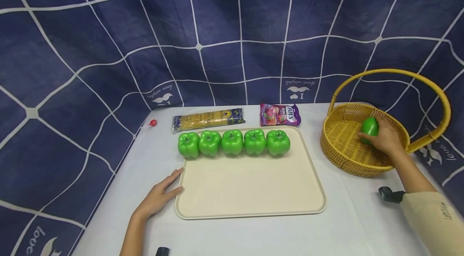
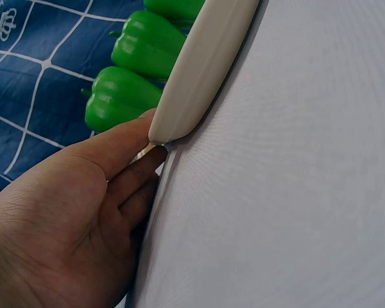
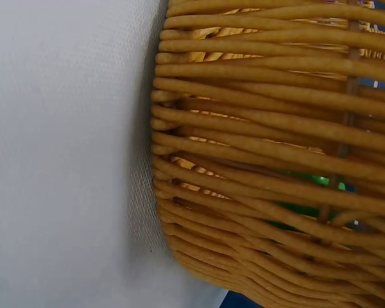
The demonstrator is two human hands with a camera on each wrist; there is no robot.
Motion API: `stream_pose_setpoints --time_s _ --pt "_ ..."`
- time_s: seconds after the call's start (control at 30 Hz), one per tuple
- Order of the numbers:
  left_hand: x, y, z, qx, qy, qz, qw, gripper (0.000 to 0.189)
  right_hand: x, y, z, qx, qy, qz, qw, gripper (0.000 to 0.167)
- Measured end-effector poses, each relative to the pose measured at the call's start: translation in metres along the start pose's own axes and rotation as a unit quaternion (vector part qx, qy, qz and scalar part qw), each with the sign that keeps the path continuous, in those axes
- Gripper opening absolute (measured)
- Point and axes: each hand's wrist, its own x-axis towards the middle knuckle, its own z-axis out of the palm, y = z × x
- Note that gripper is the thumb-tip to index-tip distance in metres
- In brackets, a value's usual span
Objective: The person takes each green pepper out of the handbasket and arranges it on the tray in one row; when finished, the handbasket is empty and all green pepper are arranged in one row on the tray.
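Observation:
Inside the wicker basket [image 1: 340, 159], my right hand [image 1: 386, 137] grips a green bell pepper [image 1: 369, 126]. From the right wrist view, the basket's woven side [image 3: 256, 128] hides that hand; only a bit of green shows through the gaps. My left hand [image 1: 157, 199] touches the left edge of the cream tray [image 1: 250, 187] with its fingers extended. The left wrist view has the left hand [image 2: 70, 212] with its fingertips against the tray's rim [image 2: 199, 70]. Several green bell peppers [image 1: 232, 142] stand side by side in a row along the tray's far side.
Behind the tray lie a pack of spaghetti [image 1: 208, 119] and a purple candy bag [image 1: 280, 115]. A red lollipop [image 1: 153, 122] is at the far left of the white table [image 1: 232, 236]. The basket's tall handle [image 1: 395, 71] arches above it. Blue checked cloth [image 1: 224, 18] hangs around the table.

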Motion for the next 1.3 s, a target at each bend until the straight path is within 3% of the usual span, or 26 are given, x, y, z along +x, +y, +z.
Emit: stream_pose_setpoints --time_s 0.37,0.5,0.7,0.83,1.07,1.3 --pt "0.001 -0.002 0.000 0.006 -0.002 -0.007 1.0000 0.063 -0.002 -0.010 0.000 0.036 -0.012 -0.026 0.9989 0.071" --pt "0.002 -0.003 0.000 0.004 -0.003 -0.006 1.0000 0.063 -0.002 -0.015 0.001 0.055 -0.024 -0.053 0.9968 0.067" --pt "0.002 -0.006 0.001 0.000 -0.002 -0.006 1.0000 0.063 -0.001 -0.019 0.005 0.018 -0.045 -0.114 0.9923 0.070" --pt "0.002 -0.005 0.001 -0.004 0.001 -0.005 1.0000 0.063 -0.003 -0.023 0.006 0.004 -0.061 -0.115 0.9915 0.072" --pt "0.002 -0.003 0.001 -0.005 0.001 -0.006 1.0000 0.063 -0.007 -0.023 0.007 -0.002 -0.001 -0.169 0.9856 0.067" --pt "0.002 -0.002 0.001 0.002 -0.001 -0.010 0.9999 0.064 -0.026 -0.043 -0.001 0.061 0.059 -0.134 0.9873 0.065"
